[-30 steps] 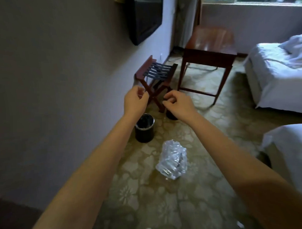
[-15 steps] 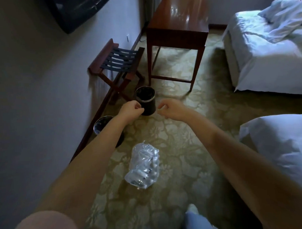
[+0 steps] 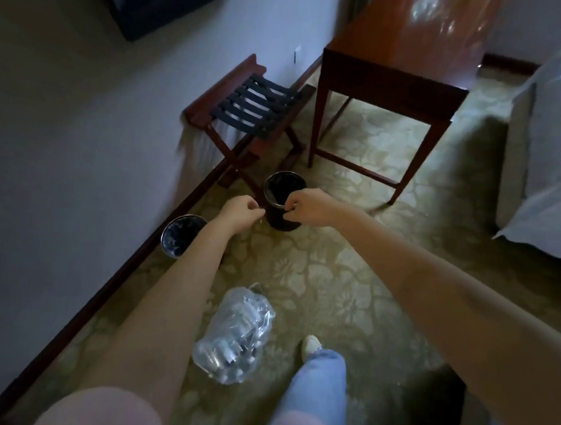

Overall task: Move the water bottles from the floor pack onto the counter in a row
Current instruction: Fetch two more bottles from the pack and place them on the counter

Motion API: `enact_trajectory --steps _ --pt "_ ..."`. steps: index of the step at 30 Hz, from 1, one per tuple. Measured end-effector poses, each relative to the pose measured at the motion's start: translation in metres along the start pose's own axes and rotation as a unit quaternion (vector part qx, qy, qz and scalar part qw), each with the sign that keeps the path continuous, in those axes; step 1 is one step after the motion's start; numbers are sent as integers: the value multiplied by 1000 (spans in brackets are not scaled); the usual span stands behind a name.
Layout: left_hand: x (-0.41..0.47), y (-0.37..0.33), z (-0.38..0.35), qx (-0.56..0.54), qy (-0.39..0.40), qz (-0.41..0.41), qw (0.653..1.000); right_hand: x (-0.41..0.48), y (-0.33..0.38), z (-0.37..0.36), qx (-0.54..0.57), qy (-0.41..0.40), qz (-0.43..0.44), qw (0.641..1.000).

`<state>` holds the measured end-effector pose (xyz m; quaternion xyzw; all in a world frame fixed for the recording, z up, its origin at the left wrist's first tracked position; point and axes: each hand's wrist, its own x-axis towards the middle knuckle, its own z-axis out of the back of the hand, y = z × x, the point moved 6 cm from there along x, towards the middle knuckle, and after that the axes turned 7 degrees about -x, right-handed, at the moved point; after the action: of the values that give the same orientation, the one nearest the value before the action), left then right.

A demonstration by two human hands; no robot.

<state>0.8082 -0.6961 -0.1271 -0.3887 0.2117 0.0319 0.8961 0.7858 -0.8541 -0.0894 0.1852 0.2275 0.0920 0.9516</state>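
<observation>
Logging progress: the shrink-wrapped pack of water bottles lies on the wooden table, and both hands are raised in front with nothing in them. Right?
Not quite. The head view shows the pack of water bottles lying on the carpet, not on the wooden table. The left hand and right hand are indeed raised and empty.

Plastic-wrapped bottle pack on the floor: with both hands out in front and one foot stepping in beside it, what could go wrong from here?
1. The shoe lands close beside the bottle pack; another step could kick or trip on it.
2. The wrap looks loose and crumpled, so lifting by the plastic might tear it and spill bottles.
3. Two black bins stand just ahead of the left hand and right hand; reaching down could knock one over.
</observation>
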Motion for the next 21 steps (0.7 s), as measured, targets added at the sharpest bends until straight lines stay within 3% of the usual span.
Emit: enact_trajectory --steps 7,10,16,21 --pt "38 2 24 -80 -76 80 991 97 11 37 -87 60 121 987" --pt "32 21 44 -95 -162 131 973 122 39 35 -108 94 192 971" --pt "-33 65 29 -188 -352 267 877 133 98 -11 -176 170 379 892" --pt "-104 87 -21 -258 -441 358 781 104 119 -60 -217 253 465 820"
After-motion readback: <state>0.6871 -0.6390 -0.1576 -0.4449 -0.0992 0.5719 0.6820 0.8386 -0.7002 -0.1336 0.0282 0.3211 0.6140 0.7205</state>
